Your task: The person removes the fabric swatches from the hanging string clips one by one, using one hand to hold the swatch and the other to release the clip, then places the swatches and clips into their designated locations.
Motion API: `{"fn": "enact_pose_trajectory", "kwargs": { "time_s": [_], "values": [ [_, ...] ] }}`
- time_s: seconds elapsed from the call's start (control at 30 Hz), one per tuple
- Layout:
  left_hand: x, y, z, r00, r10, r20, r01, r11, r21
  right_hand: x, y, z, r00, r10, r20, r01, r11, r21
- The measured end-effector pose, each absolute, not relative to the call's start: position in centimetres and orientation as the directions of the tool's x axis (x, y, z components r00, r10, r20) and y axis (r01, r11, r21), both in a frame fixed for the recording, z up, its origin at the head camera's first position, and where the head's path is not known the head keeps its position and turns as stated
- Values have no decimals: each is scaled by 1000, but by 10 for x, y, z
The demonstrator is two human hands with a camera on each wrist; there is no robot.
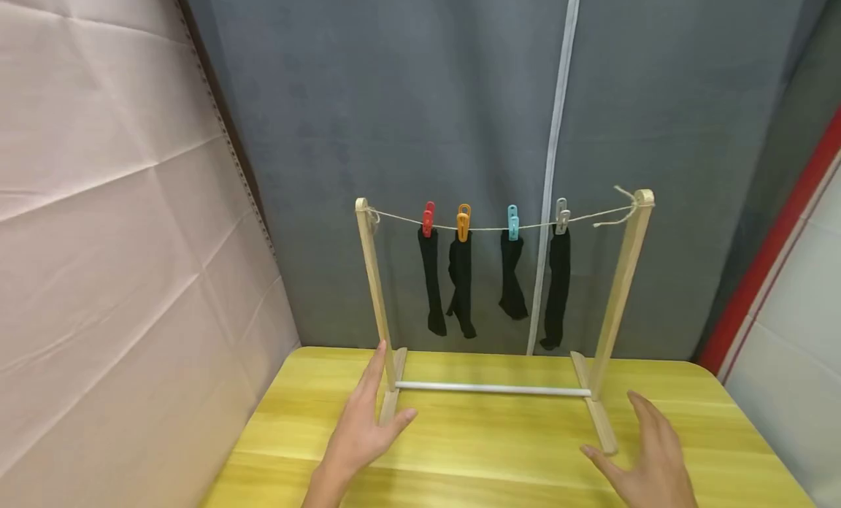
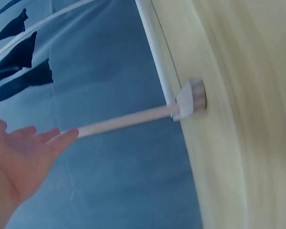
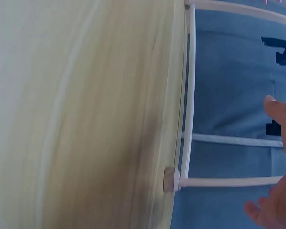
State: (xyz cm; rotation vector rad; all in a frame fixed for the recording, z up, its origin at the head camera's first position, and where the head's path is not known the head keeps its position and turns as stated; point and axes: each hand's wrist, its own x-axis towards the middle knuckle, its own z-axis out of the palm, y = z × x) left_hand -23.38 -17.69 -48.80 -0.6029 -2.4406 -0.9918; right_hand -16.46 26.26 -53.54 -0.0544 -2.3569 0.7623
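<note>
A small wooden drying rack (image 1: 623, 293) stands on the table, with a string (image 1: 488, 229) tied between its two posts. Black socks hang from it: one (image 1: 431, 289) under a red clothespin (image 1: 428, 217), one (image 1: 463, 282) under an orange clothespin (image 1: 463, 223), one (image 1: 512, 274) under a blue clothespin (image 1: 513, 222), one (image 1: 559, 289) under a grey clothespin (image 1: 561, 216). Near the left post, my left hand (image 1: 360, 429) is spread with nothing in it. My right hand (image 1: 652, 460), also holding nothing, hovers beside the right foot, thumb apart from the fingers.
The yellow wood-grain table (image 1: 499, 449) carries the rack, whose white crossbar (image 1: 493, 388) joins the feet low down. Behind hangs a grey curtain (image 1: 394, 92) with a pale vertical strip. A creased pale cloth (image 1: 118, 238) closes the left side; a red-edged white panel (image 1: 795, 347) stands right.
</note>
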Motion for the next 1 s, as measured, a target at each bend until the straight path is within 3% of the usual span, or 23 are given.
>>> {"fn": "enact_pose_trajectory", "kwargs": {
  "time_s": [0.23, 0.57, 0.77, 1.0],
  "values": [
    [-242, -160, -493, -794, 237, 559, 582, 563, 588, -155, 246, -527, -858, 157, 490, -209, 764, -610],
    [-257, -148, -497, -800, 189, 570, 575, 513, 637, -157, 219, -521, -819, 162, 551, -253, 760, -599],
    [-266, -157, -499, -857, 148, 493, 513, 317, 798, -165, 198, -518, -817, 141, 559, -288, 740, -608],
    [-284, -144, -497, -884, 161, 438, 456, 96, 885, -171, 185, -507, -787, 139, 601, -324, 736, -594]
  ]
}}
